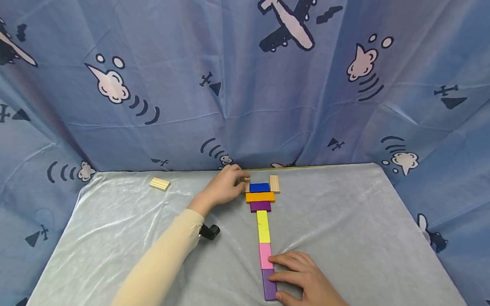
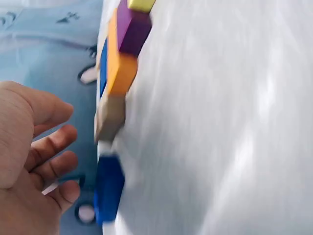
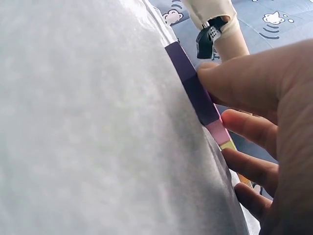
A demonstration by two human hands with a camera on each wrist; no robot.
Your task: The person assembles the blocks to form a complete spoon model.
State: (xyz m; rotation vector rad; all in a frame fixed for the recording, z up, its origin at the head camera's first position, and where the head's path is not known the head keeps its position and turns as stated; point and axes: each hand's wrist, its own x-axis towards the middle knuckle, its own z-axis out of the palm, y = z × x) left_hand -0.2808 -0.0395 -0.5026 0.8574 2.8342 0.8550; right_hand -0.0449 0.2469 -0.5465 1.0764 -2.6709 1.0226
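My left hand is at the far end of a row of blocks, fingers loosely bent, beside a plain wooden block. In the left wrist view, a gap shows between those fingers and the blocks, and a second blue block stands past the wooden one; the hand hides it in the head view. A blue block, an orange block and a dark purple block lie crosswise. Yellow, pink and violet blocks run lengthwise toward me. Along their right side, my right hand rests its fingertips.
Another wooden block stands right of the blue one. A loose wooden block lies at the back left. Pale cloth covers the table, and a blue printed curtain hangs behind it.
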